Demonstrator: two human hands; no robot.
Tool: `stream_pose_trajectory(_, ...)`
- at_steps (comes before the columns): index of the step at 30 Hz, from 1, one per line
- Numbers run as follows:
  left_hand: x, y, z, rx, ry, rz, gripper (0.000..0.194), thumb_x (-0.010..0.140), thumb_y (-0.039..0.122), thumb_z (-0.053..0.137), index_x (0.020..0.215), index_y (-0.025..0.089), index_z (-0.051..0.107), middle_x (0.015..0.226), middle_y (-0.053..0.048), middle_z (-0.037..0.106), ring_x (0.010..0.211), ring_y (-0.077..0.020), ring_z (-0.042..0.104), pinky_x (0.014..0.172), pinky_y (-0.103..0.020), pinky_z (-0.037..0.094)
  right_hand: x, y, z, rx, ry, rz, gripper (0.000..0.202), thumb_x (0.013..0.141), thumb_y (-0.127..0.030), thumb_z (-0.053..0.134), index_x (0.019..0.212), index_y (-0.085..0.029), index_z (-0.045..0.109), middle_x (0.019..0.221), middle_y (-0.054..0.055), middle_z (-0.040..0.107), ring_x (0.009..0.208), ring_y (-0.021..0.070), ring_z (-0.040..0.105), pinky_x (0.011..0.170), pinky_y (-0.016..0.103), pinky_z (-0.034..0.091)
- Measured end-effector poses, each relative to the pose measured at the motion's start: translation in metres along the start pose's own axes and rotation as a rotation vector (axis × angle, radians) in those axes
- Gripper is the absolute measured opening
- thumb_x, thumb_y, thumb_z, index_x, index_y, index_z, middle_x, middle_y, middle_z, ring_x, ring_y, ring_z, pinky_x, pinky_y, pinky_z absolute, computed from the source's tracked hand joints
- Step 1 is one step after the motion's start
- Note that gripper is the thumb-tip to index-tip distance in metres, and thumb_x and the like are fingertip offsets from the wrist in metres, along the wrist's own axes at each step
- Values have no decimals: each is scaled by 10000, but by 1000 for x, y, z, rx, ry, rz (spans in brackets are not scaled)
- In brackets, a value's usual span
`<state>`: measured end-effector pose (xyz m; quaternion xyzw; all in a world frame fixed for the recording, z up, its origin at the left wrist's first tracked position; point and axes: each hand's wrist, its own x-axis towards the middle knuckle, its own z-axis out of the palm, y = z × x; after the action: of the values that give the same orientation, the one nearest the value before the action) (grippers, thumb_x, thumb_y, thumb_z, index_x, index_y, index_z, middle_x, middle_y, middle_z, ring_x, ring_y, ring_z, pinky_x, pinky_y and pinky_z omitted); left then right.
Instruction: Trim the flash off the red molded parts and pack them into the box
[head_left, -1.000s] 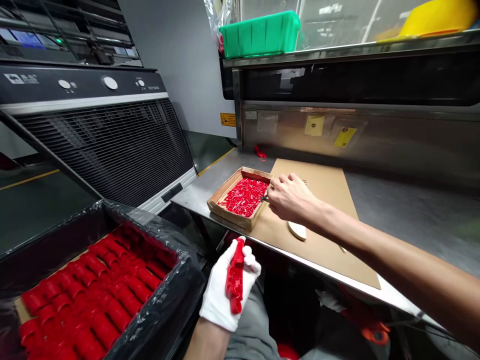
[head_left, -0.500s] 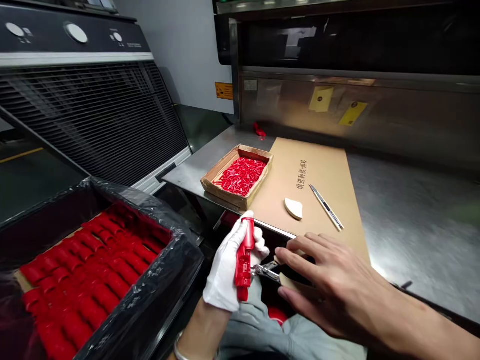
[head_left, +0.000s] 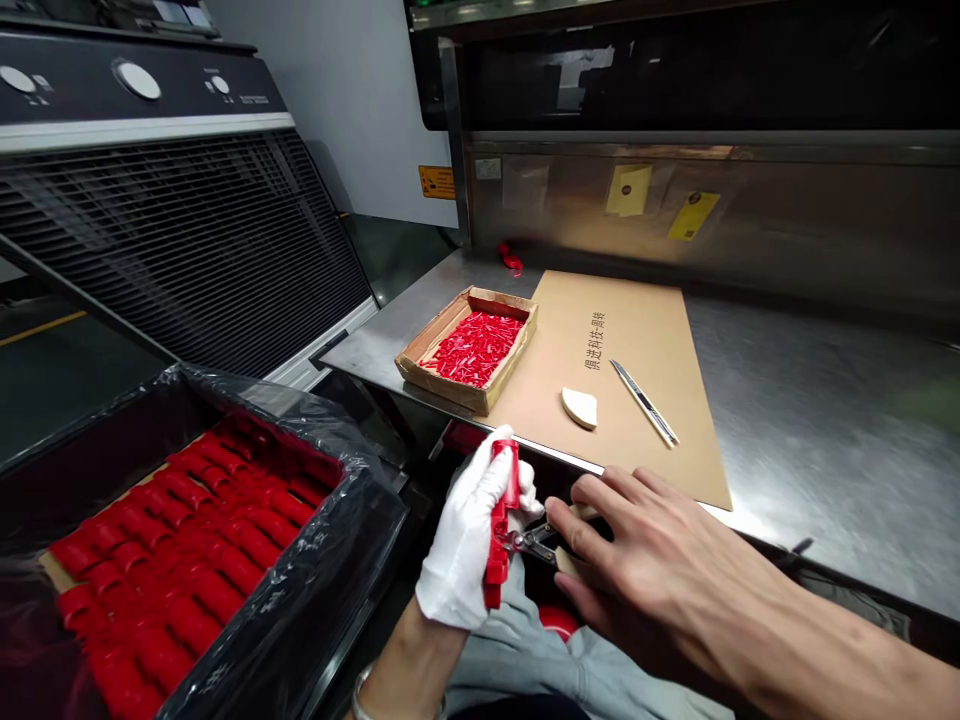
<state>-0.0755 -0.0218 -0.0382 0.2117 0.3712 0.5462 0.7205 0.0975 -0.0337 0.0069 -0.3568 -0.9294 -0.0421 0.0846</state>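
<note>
My left hand (head_left: 465, 540), in a white glove, is closed around a red plastic part (head_left: 498, 560) held upright above my lap. My bare right hand (head_left: 637, 550) grips the pale handles of a pair of nippers (head_left: 538, 542). Their metal jaws meet the side of the red part; whether they are biting into it I cannot tell. Beyond the hands, a shallow cardboard tray (head_left: 480, 402) on the table holds many small red plastic scraps (head_left: 476, 348).
A lined bin (head_left: 300, 580) of stacked red parts (head_left: 217, 540) stands at left. On the metal table (head_left: 825, 430) lies a cardboard sheet (head_left: 555, 340) bearing a craft knife (head_left: 645, 403) and a white curved piece (head_left: 579, 408). A red scrap (head_left: 510, 259) lies near the back.
The red part has turned slightly in my left hand, showing a narrower side. The nippers' jaws stay at it. The whole view has shifted a little.
</note>
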Motion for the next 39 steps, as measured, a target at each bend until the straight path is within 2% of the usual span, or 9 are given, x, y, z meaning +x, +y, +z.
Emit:
stream_pose_trajectory(9, 0, -4, -1, -10, 37, -35, 246, 903, 364, 598, 1070, 185, 569, 709, 36, 408, 548, -53, 360, 467, -144, 323, 0, -6, 14, -215, -32, -32, 279, 836, -305, 679, 1074, -191, 590, 868, 46, 512, 697, 206, 473, 560, 358, 338)
stream_pose_trajectory(17, 9, -1, 1, -128, 63, -40, 182, 941, 272, 536, 1094, 174, 550, 744, 10, 470, 590, -69, 454, 536, -163, 413, -9, -10, 15, -11, 25, 80, 230, 982, -378, 477, 1009, -188, 603, 795, 36, 558, 624, 189, 530, 486, 339, 288)
stream_pose_trajectory(20, 14, 1, -4, -175, 84, -80, 184, 971, 262, 470, 1092, 150, 551, 709, 15, 484, 513, -54, 412, 496, -172, 397, -21, 25, 3, 228, 26, 215, 256, 1000, -420, 443, 1075, -245, 614, 883, 22, 601, 647, 151, 563, 521, 290, 370)
stream_pose_trajectory(23, 20, -1, -12, -199, 36, -163, 208, 985, 297, 435, 1047, 139, 556, 677, 25, 485, 441, -40, 346, 426, -174, 341, -38, 88, 2, 123, 172, 577, 378, 963, -550, 462, 1206, -292, 597, 1021, 22, 623, 725, 156, 599, 614, 281, 430)
stream_pose_trajectory(25, 24, -5, -15, -215, -24, -235, 248, 994, 331, 401, 1033, 144, 559, 657, 29, 481, 414, -42, 326, 390, -173, 303, -49, 130, 12, -66, 165, 860, 394, 946, -576, 447, 1132, -280, 627, 992, 41, 620, 791, 211, 602, 620, 311, 414)
stream_pose_trajectory(29, 31, -16, -16, -232, -75, -336, 291, 969, 385, 465, 1002, 119, 579, 631, 36, 471, 400, -38, 315, 373, -172, 272, -65, 173, 50, -131, 68, 935, 391, 955, -503, 414, 1046, -206, 652, 959, 108, 600, 886, 281, 574, 694, 361, 416)
stream_pose_trajectory(34, 21, -21, -11, -33, -3, -117, 323, 882, 410, 637, 1066, 148, 598, 802, -17, 575, 596, -73, 477, 537, -202, 417, -61, 163, 65, -168, 10, 897, 425, 966, -467, 406, 1181, -146, 585, 1209, 206, 500, 1096, 390, 466, 911, 577, 337)
stream_pose_trajectory(36, 15, -23, -9, 153, -15, 16, 335, 860, 425, 662, 1077, 176, 605, 853, -26, 607, 655, -93, 510, 597, -227, 452, -48, 157, 59, -149, 7, 852, 433, 989, -458, 392, 1227, -135, 554, 1283, 219, 452, 1140, 389, 439, 922, 560, 351)
stream_pose_trajectory(39, 8, -28, -9, 396, -59, 175, 356, 779, 391, 756, 1044, 191, 628, 869, -32, 640, 685, -115, 541, 617, -239, 466, -16, 152, 56, -50, -46, 746, 379, 1014, -440, 422, 1226, -152, 547, 1174, 135, 541, 1059, 270, 520, 897, 418, 430)
